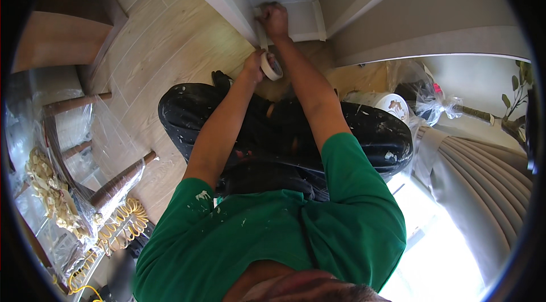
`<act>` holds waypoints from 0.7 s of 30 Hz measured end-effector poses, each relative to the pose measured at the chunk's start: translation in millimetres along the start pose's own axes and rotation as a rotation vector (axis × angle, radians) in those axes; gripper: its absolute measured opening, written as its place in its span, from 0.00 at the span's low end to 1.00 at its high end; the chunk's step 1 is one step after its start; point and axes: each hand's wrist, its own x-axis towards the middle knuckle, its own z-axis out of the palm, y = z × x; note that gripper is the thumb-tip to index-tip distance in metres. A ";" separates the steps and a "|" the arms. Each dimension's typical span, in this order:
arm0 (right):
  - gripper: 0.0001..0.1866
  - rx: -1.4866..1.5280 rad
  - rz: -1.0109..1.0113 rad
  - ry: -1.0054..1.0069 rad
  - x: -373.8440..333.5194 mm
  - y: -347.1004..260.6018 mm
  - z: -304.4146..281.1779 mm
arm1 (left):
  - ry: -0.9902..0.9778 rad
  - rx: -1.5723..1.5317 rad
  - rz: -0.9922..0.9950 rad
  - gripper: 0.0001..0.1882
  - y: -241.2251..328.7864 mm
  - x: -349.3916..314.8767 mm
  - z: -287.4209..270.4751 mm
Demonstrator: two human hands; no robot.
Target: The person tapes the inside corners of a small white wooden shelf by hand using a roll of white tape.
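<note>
My left hand (254, 64) holds a roll of pale masking tape (271, 66) just above the wooden floor. A strip of tape (261, 37) runs up from the roll to the white baseboard (301, 20) in the corner. My right hand (274, 19) presses the end of that strip against the baseboard, fingers curled down on it. Both forearms reach forward over my dark, paint-spattered trousers (364, 125); I am crouched low facing the wall corner.
A white bucket (382, 103) and a clear plastic bag (432, 100) sit at my right. Plastic-wrapped chairs with wooden legs (116, 180) and a coiled yellow hose (122, 219) lie at left. A curtain (478, 182) and a plant (515, 94) stand at right.
</note>
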 end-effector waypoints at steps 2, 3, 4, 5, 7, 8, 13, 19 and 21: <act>0.15 0.001 0.004 0.011 1.6 4.2 2.5 | -0.010 -0.008 -0.008 0.14 1.1 1.7 0.6; 0.15 0.002 0.007 0.018 1.8 6.4 3.2 | -0.005 0.002 -0.009 0.14 0.9 2.5 1.2; 0.17 -0.007 -0.007 0.022 1.9 4.3 3.1 | 0.004 0.006 -0.006 0.14 1.0 3.4 -0.2; 0.18 -0.015 -0.020 0.026 1.2 2.2 2.4 | 0.013 0.010 -0.004 0.14 1.2 4.3 -1.6; 0.17 -0.022 -0.006 0.009 1.8 -0.1 0.5 | 0.012 -0.007 -0.006 0.14 1.5 6.6 -2.1; 0.16 -0.020 0.023 -0.014 2.2 -0.2 -1.1 | 0.009 -0.015 -0.009 0.14 1.3 7.8 -1.4; 0.10 -0.127 -0.106 0.027 -14.8 -20.9 -8.0 | 0.076 0.058 -0.022 0.15 3.0 13.8 -7.6; 0.18 -0.362 -0.333 -0.285 -63.6 -27.5 -43.4 | 0.095 0.185 0.030 0.14 -11.1 14.5 -3.0; 0.20 -0.525 -0.332 -0.439 -54.0 -36.5 -44.1 | 0.122 0.186 0.030 0.14 -5.2 18.2 -3.5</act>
